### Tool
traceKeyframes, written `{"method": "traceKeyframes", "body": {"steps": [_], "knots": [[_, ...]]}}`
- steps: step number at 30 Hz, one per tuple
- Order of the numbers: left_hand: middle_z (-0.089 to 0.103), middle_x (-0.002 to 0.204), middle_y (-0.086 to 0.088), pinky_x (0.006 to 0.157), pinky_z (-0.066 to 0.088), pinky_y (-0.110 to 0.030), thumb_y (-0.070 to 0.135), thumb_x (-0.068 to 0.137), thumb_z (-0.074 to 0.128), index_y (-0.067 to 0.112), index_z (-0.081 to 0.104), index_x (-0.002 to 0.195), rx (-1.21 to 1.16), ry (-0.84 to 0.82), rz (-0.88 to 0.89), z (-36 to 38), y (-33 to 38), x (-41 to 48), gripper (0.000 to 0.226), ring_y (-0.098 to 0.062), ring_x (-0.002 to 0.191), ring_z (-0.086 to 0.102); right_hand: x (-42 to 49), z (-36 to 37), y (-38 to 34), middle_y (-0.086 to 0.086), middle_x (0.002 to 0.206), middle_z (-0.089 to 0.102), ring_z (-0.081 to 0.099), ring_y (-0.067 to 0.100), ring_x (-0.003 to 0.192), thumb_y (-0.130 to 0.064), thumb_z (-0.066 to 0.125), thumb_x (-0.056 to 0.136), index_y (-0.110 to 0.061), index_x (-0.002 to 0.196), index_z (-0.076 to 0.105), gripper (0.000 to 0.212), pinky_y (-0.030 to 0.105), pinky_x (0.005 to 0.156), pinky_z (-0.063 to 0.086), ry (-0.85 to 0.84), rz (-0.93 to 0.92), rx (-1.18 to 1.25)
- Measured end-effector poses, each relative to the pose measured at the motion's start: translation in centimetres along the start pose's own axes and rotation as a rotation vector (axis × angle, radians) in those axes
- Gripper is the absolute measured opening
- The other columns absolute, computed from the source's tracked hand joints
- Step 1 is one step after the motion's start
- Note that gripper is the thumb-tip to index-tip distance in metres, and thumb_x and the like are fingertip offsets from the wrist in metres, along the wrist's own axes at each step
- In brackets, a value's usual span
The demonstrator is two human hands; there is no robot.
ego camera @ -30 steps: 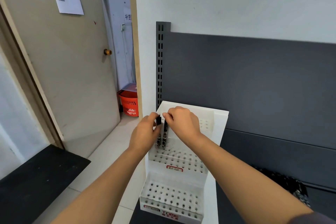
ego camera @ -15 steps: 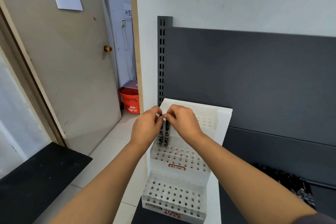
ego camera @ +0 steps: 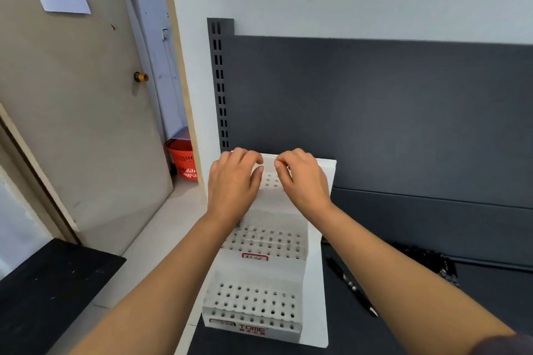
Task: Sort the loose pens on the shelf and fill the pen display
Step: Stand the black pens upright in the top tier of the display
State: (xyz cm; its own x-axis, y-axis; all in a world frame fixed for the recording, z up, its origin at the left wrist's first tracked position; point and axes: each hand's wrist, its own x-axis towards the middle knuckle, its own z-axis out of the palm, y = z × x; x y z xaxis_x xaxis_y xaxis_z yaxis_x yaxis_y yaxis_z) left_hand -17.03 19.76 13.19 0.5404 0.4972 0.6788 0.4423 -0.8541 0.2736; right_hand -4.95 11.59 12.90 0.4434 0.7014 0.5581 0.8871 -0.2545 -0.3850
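The white tiered pen display (ego camera: pixel 314 282), marked TOME, stands at the left end of the dark shelf (ego camera: pixel 403 331), its rows of holes mostly bare. My left hand (ego camera: pixel 233 181) hovers over the left of its upper tiers, fingers loosely curled, and covers the pens standing there. Beside it, over the top tier on the right, my right hand (ego camera: pixel 304 181) is also loosely curled. I see nothing held in either hand. One loose black pen (ego camera: pixel 352 287) lies on the shelf just right of the display. A heap of black pens (ego camera: pixel 427 261) lies farther right, partly behind my right forearm.
A dark back panel (ego camera: pixel 375 109) with a slotted upright (ego camera: pixel 219 81) rises behind the display. Left of the shelf are a beige door (ego camera: pixel 72 109), an orange basket (ego camera: pixel 183 158) on the floor, and a black ledge (ego camera: pixel 43 297).
My hands held pens together at the display's left; now they have let go, risen and moved apart. The view has drawn closer and tilted down, showing the loose pen.
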Motion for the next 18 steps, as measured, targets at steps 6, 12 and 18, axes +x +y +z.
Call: {"method": "traceKeyframes", "body": {"steps": [6,12,18], "knots": [[0.063,0.098,0.002,0.077,0.039,-0.032,0.023,0.091,0.056,0.019,0.063,0.098,-0.030,-0.038,0.153,2.7,5.9,0.7,0.011,-0.022,0.091,0.056,-2.2,-3.6,5.1,0.000,0.098,0.060,0.054,0.020,0.088,-0.023,0.047,0.096,-0.015,0.096,0.063,0.018,0.031,0.074,0.046,0.083,0.001,-0.107],[0.064,0.095,0.000,0.073,0.044,-0.033,0.021,0.091,0.056,0.017,0.063,0.098,-0.139,-0.173,0.245,7.6,13.1,-1.2,0.011,-0.023,0.088,0.057,-6.6,-7.5,13.1,0.001,0.105,0.060,0.054,0.022,0.097,-0.029,0.045,0.098,-0.018,0.109,0.062,0.023,0.034,0.075,0.046,-0.106,0.086,-0.167],[0.059,0.106,0.004,0.082,0.042,-0.030,0.026,0.095,0.047,0.021,0.056,0.113,-0.144,-0.387,0.195,13.1,17.5,-4.7,0.021,-0.019,0.098,0.052,-11.2,-8.9,19.8,0.002,0.109,0.061,0.057,0.023,0.102,-0.028,0.046,0.097,-0.020,0.113,0.061,0.024,0.036,0.081,0.050,-0.416,0.191,-0.136]]}}
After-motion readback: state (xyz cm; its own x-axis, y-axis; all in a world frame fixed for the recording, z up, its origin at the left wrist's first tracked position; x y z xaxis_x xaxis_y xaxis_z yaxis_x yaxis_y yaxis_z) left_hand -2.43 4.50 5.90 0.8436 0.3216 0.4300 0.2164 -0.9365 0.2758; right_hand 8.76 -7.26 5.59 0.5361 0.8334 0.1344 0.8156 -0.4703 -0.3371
